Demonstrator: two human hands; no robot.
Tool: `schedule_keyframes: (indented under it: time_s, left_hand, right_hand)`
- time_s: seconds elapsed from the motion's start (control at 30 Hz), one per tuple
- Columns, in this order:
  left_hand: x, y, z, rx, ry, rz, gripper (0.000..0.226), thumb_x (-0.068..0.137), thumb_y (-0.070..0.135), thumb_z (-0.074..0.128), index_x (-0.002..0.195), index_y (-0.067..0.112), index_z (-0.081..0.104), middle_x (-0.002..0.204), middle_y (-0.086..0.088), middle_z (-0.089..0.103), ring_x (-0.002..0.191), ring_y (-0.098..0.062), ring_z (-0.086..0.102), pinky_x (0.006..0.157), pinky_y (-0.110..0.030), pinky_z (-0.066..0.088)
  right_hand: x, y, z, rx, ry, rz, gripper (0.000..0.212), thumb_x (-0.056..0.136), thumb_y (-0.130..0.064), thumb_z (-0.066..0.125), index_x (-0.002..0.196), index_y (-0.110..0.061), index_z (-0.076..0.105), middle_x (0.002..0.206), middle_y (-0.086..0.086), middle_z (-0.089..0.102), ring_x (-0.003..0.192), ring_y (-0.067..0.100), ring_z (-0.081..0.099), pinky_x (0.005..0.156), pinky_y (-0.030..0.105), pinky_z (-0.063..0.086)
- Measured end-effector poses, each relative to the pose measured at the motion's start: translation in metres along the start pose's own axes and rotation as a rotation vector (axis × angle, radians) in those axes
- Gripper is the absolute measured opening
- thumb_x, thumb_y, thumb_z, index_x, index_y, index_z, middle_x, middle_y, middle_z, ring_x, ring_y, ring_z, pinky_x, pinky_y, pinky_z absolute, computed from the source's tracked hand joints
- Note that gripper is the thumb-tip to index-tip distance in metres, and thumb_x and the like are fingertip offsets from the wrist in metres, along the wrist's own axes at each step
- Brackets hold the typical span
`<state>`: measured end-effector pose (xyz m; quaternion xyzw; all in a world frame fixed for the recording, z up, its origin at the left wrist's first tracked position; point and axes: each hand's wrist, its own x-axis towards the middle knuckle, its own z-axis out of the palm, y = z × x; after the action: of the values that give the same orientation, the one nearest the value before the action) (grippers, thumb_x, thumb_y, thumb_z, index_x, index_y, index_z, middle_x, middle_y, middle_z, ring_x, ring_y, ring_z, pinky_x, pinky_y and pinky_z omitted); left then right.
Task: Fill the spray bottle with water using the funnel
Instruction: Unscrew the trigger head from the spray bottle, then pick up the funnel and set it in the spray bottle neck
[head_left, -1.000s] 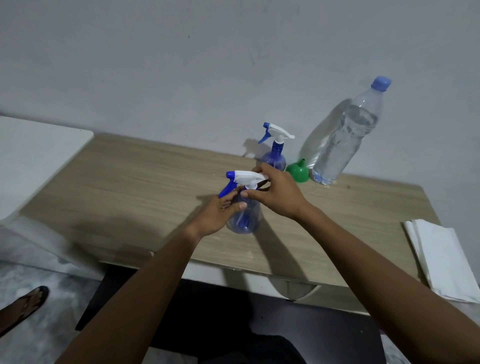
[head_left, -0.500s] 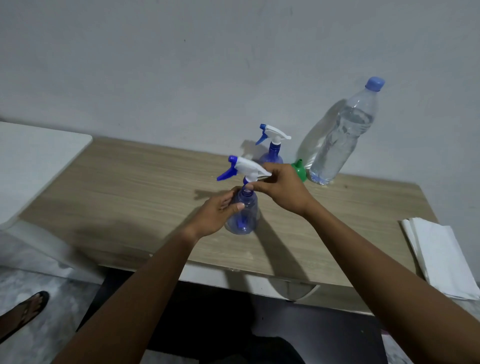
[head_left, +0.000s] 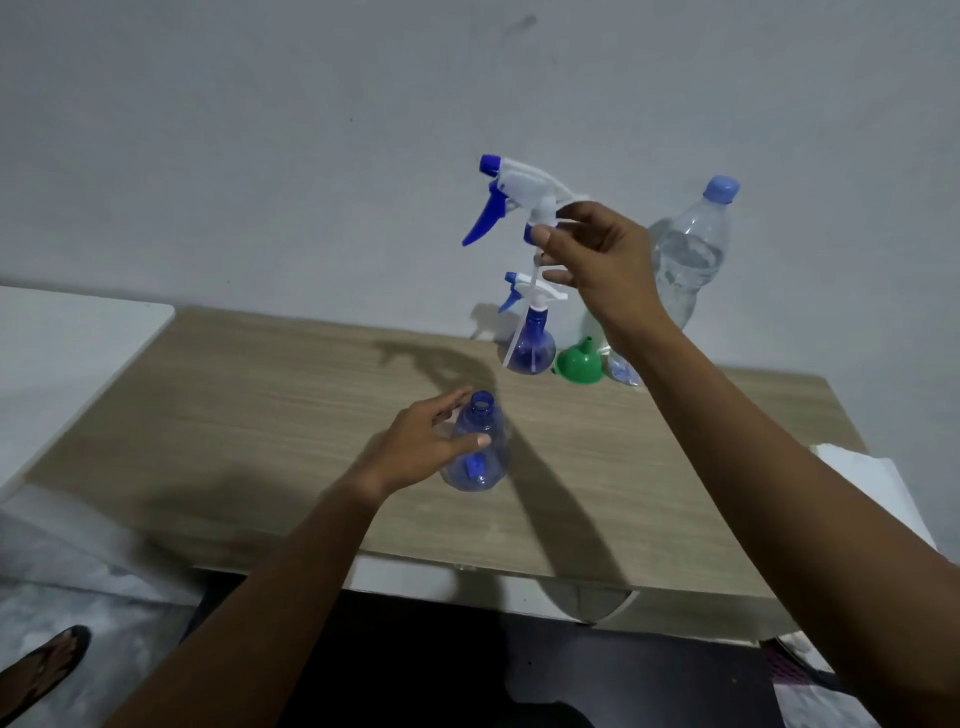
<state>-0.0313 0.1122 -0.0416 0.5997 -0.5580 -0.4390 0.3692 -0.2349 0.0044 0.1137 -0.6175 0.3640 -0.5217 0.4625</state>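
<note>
A small blue spray bottle (head_left: 480, 457) stands on the wooden table (head_left: 260, 415) with its neck uncovered. My left hand (head_left: 415, 447) grips its left side. High above it, my right hand (head_left: 597, 254) holds the white and blue trigger head (head_left: 514, 195), whose thin dip tube hangs down clear of the bottle. A green funnel (head_left: 581, 364) lies mouth down near the wall. Behind my right wrist stands a large clear water bottle (head_left: 685, 254) with a blue cap.
A second blue spray bottle (head_left: 531, 338) with its trigger head on stands by the wall, left of the funnel. Folded white cloth (head_left: 862, 478) lies at the table's right edge. A white surface (head_left: 62, 353) adjoins the table on the left.
My right hand has lifted the trigger head and its tube out of the bottle, up and to the right. My left hand stays on the bottle.
</note>
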Motion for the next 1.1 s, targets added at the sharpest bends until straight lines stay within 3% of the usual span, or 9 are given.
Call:
schedule_keyframes:
  time_s: [0.07,0.2,0.3,0.37,0.47,0.63,0.77,0.9,1.1]
  left_hand:
    - [0.001,0.004,0.004,0.008,0.003,0.006,0.083,0.068,0.042,0.089,0.142,0.026,0.056,0.139,0.009,0.062,0.132,-0.009,0.054,0.114,-0.035,0.043]
    - [0.004,0.0,0.01,-0.039,-0.011,0.046,0.053,0.079,0.015,0.084,0.129,0.018,0.067,0.12,0.007,0.073,0.114,-0.008,0.067,0.107,-0.038,0.051]
    - [0.005,-0.003,0.01,-0.088,-0.015,0.061,0.05,0.08,0.005,0.082,0.121,0.029,0.067,0.116,0.01,0.074,0.111,-0.005,0.068,0.101,-0.027,0.052]
    - [0.006,-0.006,0.011,-0.107,-0.042,0.06,0.051,0.081,0.006,0.081,0.12,0.035,0.064,0.117,0.012,0.074,0.114,-0.006,0.067,0.099,-0.024,0.051]
    - [0.007,-0.011,0.012,-0.156,-0.046,0.042,0.053,0.082,0.004,0.08,0.124,0.031,0.062,0.121,0.011,0.072,0.118,-0.007,0.065,0.099,-0.022,0.049]
    - [0.009,-0.013,0.01,-0.168,-0.082,0.026,0.058,0.083,0.002,0.078,0.135,0.017,0.059,0.128,0.005,0.07,0.122,-0.008,0.063,0.104,-0.023,0.048]
    - [0.011,-0.017,0.009,-0.162,-0.073,0.039,0.059,0.082,0.0,0.078,0.137,0.01,0.059,0.13,0.0,0.069,0.123,-0.011,0.063,0.107,-0.025,0.047]
    - [0.012,-0.019,0.008,-0.143,-0.069,0.048,0.06,0.081,0.0,0.079,0.138,0.008,0.058,0.13,-0.001,0.068,0.123,-0.01,0.063,0.103,-0.021,0.047]
    - [0.014,-0.019,0.008,-0.128,-0.045,0.052,0.06,0.076,0.003,0.084,0.132,0.01,0.063,0.12,0.01,0.073,0.115,-0.003,0.066,0.098,-0.018,0.049]
  right_hand:
    - [0.011,0.005,-0.003,-0.1,-0.028,-0.018,0.025,0.085,-0.015,0.082,0.106,-0.007,0.071,0.101,0.023,0.074,0.078,0.019,0.07,0.068,0.029,0.059]
    - [0.015,0.057,-0.004,-0.368,-0.085,0.045,0.03,0.076,-0.022,0.089,0.102,-0.016,0.076,0.094,0.003,0.076,0.075,0.013,0.068,0.079,0.04,0.062]
    - [0.003,0.108,-0.004,-0.68,-0.15,0.104,0.035,0.074,-0.031,0.089,0.106,-0.023,0.079,0.094,-0.006,0.076,0.075,0.007,0.067,0.08,0.037,0.06]
    - [-0.009,0.137,-0.001,-0.867,-0.217,0.09,0.032,0.077,-0.034,0.085,0.108,-0.029,0.077,0.097,-0.007,0.076,0.082,0.012,0.069,0.074,0.034,0.057]
    - [-0.021,0.171,0.005,-0.985,-0.262,0.079,0.026,0.078,-0.036,0.081,0.103,-0.03,0.076,0.095,-0.005,0.076,0.085,0.02,0.07,0.07,0.034,0.054]
    - [-0.025,0.199,0.017,-0.981,-0.24,0.11,0.025,0.076,-0.04,0.081,0.098,-0.03,0.074,0.09,-0.007,0.074,0.077,0.017,0.067,0.067,0.036,0.055]
    - [-0.033,0.216,0.014,-0.888,-0.382,0.274,0.028,0.072,-0.037,0.086,0.096,-0.027,0.077,0.089,-0.003,0.077,0.082,0.018,0.07,0.074,0.035,0.056]
    - [-0.043,0.232,0.008,-0.717,-0.295,0.307,0.029,0.07,-0.027,0.089,0.097,-0.023,0.08,0.084,-0.003,0.079,0.081,0.011,0.074,0.083,0.037,0.058]
    - [-0.038,0.235,0.001,-0.641,-0.235,0.329,0.03,0.073,-0.032,0.087,0.1,-0.02,0.079,0.088,-0.002,0.078,0.083,0.011,0.072,0.085,0.039,0.059]
